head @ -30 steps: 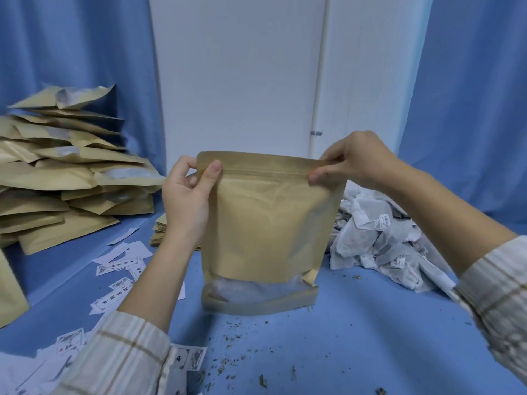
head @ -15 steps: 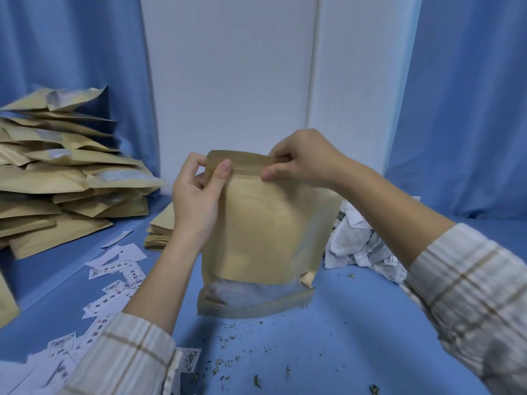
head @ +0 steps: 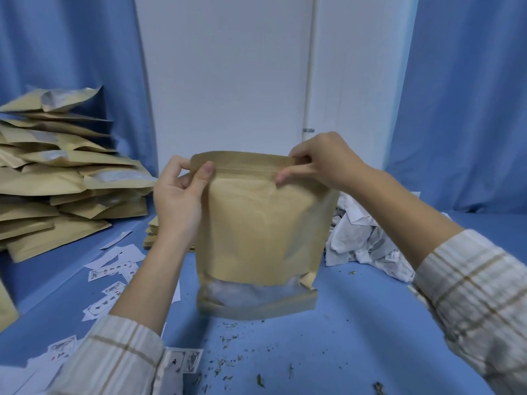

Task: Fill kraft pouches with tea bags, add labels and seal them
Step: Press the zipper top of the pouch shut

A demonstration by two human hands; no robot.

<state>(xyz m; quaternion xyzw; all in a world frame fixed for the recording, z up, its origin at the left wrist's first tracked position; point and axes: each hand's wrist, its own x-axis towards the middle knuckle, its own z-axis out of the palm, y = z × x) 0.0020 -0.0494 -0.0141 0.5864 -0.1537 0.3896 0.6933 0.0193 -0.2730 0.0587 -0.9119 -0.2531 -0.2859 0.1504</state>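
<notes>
Kraft pouch (head: 256, 232) upright between hands, left (head: 178, 201) pinching top corner, right (head: 319, 163) pinching zip strip, contents blurred, perhaps tea bags.

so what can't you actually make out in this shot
Head view only:
- Inside the kraft pouch: opaque paper, frosted window; tea bag count unknown.
- Zip seal: left hand and right hand cover its ends.
- Printing on the labels: too small.
- Stacked pouches: cut off at left edge.

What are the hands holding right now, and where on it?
Both hold the kraft pouch by its top zip strip: left hand pinches the left corner, right hand pinches near the right corner.
</notes>
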